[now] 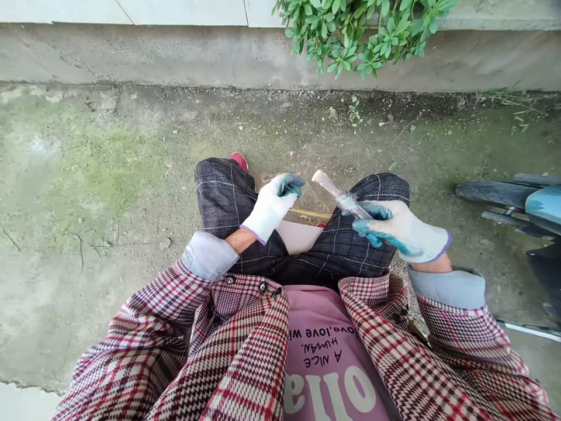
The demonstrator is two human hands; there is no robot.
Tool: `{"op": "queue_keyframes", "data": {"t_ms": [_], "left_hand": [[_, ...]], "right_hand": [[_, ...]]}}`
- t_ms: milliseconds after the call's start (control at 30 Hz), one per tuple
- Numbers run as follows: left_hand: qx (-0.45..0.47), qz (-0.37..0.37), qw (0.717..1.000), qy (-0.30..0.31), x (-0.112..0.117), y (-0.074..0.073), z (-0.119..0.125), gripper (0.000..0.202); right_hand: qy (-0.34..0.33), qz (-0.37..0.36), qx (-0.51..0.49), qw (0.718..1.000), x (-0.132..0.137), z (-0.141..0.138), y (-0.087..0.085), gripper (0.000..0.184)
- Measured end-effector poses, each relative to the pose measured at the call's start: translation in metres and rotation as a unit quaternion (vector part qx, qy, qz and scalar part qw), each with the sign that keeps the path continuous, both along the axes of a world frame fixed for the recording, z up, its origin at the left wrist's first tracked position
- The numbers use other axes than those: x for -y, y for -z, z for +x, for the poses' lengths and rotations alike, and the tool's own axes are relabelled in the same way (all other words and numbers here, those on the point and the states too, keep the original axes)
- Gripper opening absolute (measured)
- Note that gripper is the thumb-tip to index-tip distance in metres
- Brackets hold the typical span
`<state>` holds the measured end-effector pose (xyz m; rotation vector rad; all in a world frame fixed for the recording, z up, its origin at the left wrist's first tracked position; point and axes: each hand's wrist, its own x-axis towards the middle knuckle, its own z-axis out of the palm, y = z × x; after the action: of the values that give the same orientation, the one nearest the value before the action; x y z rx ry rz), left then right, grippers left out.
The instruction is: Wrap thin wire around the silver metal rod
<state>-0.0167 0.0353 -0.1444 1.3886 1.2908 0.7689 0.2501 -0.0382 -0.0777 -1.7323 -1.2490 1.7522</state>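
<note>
I sit with both knees up, wearing white gloves with blue-green fingertips. My right hand [397,230] is closed round a pale stick-like tool [335,191] wrapped with thin wire or thread near the grip; its free end points up and left. My left hand [274,204] rests over my left knee with fingers curled, pinched on the end of a thin yellowish strip [310,213] that runs between my knees. The two hands are about a hand's width apart.
Mossy concrete ground [96,175] lies in front, with a low concrete wall [175,55] and a green leafy plant [359,32] at the back. A parked scooter or vehicle part [521,204] stands at the right. A red shoe tip [239,161] shows past my knee.
</note>
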Motion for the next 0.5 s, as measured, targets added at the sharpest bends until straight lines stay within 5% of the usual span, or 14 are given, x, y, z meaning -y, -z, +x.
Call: {"op": "queue_keyframes", "data": {"t_ms": [133,267,500], "left_hand": [[0.062,-0.030,0.987,0.145,0.012,-0.023,0.006,0.049],[0.172,-0.126,0.930,0.298,0.027,-0.031,0.010,0.041],[0.188,-0.214,0.930,0.233,0.016,-0.026,-0.001,0.034]], "right_hand": [[0.006,0.011,-0.004,1.000,0.001,-0.003,0.003,0.050],[0.053,0.016,0.010,0.998,-0.002,-0.010,0.002,0.047],[0.085,-0.011,-0.055,0.995,-0.002,-0.007,-0.005,0.051]]}}
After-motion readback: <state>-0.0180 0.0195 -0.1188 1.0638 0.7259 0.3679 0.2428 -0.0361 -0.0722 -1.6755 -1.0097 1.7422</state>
